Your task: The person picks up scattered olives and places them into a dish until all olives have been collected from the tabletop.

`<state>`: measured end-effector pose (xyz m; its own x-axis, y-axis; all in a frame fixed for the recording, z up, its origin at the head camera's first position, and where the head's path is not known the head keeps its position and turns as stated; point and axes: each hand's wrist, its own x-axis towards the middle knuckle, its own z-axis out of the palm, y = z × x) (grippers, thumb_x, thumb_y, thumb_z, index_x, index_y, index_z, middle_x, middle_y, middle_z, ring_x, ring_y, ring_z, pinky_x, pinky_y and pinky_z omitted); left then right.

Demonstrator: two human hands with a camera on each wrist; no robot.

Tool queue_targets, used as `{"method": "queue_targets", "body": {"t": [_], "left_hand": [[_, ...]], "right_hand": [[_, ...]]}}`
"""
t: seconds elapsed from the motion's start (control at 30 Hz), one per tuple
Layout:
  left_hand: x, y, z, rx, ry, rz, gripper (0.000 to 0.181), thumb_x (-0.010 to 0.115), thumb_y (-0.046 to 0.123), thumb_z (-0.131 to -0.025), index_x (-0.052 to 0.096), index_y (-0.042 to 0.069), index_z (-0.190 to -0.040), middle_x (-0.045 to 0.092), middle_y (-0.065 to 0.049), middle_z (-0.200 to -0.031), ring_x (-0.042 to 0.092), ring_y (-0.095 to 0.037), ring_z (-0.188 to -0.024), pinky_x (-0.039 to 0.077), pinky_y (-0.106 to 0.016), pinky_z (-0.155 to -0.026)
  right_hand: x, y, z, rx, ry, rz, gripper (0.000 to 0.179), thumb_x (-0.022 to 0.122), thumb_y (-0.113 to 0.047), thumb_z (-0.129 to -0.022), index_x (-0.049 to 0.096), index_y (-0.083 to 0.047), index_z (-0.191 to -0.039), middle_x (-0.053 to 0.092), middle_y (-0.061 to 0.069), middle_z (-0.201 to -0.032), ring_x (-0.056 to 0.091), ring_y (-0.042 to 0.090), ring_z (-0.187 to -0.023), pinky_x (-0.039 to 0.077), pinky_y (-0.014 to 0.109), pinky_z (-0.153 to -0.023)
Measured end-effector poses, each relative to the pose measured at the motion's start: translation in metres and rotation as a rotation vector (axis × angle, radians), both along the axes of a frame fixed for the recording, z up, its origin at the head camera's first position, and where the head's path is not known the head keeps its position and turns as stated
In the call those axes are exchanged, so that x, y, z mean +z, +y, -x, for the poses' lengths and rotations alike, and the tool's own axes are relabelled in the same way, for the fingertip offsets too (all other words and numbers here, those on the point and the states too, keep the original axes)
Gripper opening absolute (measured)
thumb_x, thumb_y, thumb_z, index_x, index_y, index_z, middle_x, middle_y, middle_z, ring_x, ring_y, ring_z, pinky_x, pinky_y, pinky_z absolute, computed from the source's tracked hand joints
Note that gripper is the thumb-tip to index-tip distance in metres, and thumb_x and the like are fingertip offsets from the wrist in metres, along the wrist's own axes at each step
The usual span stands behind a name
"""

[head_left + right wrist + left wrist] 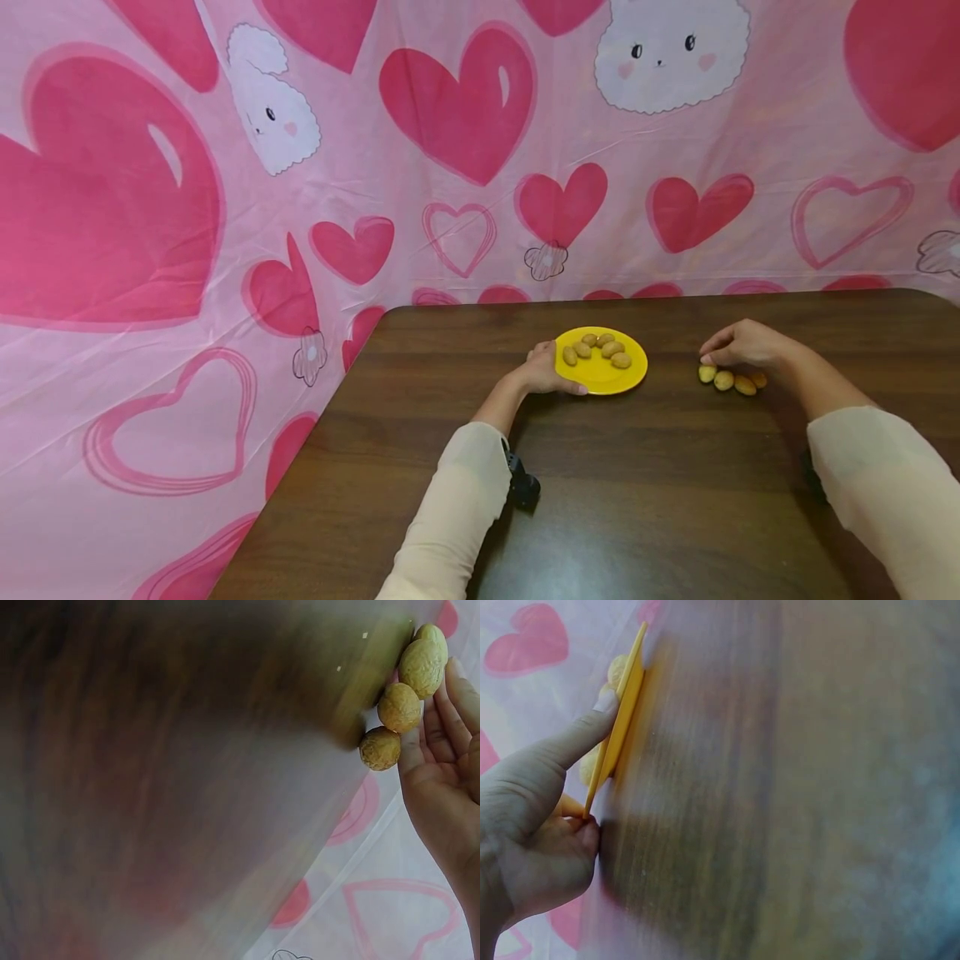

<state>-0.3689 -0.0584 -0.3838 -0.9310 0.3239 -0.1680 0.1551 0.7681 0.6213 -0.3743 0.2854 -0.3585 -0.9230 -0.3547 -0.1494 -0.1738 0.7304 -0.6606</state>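
Note:
My left hand [547, 371] grips the near left rim of a round yellow plate [632, 371], thumb over the rim and fingers below, as the left wrist view also shows. Several small brown potatoes [582, 350] lie on the plate, mostly in its upper and left part. To the right, my right hand [750, 343] reaches down over a short row of several more small potatoes [723, 381] on the table. Its thumb and fingertips pinch the leftmost potato [707, 374]. In the right wrist view, other potatoes [399, 707] partly hide the fingers.
Both hands work above a dark brown wooden table [637, 475]. Behind its far edge and along its left side hangs a pink cloth [480, 150] printed with hearts. A small black camera [523, 487] is strapped below the left sleeve.

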Motion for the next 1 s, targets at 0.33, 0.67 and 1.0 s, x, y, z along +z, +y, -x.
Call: {"method": "queue_targets", "body": {"t": [0.33, 0.67, 1.0], "left_hand": [[-0.0005, 0.0007, 0.0016, 0.002, 0.009, 0.010, 0.104, 0.076, 0.044, -0.072, 0.016, 0.006, -0.147, 0.018, -0.009, -0.149, 0.022, -0.024, -0.132, 0.022, -0.037, -0.108], [-0.0001, 0.0008, 0.0018, 0.001, 0.007, 0.003, 0.102, 0.076, 0.043, -0.071, 0.017, 0.007, -0.147, 0.020, -0.008, -0.148, 0.024, -0.024, -0.129, 0.024, -0.038, -0.107], [0.0003, 0.0001, 0.0005, -0.004, 0.005, -0.002, 0.101, 0.077, 0.042, -0.072, 0.019, 0.008, -0.147, 0.020, -0.008, -0.148, 0.024, -0.024, -0.128, 0.024, -0.039, -0.107]], "right_hand": [[-0.0019, 0.0015, -0.0005, -0.003, -0.079, 0.044, 0.045, 0.066, -0.028, -0.086, 0.061, 0.010, -0.111, 0.066, 0.004, -0.089, 0.057, 0.016, -0.077, 0.047, 0.030, -0.070], [-0.0013, 0.0004, -0.0051, -0.060, -0.149, 0.168, 0.040, 0.065, -0.021, -0.087, 0.058, 0.011, -0.110, 0.066, 0.006, -0.074, 0.059, 0.016, -0.064, 0.048, 0.030, -0.056], [-0.0016, -0.0004, -0.0047, -0.064, -0.204, 0.236, 0.039, 0.065, -0.021, -0.086, 0.057, 0.009, -0.110, 0.065, 0.007, -0.078, 0.060, 0.019, -0.068, 0.048, 0.031, -0.059]]}}
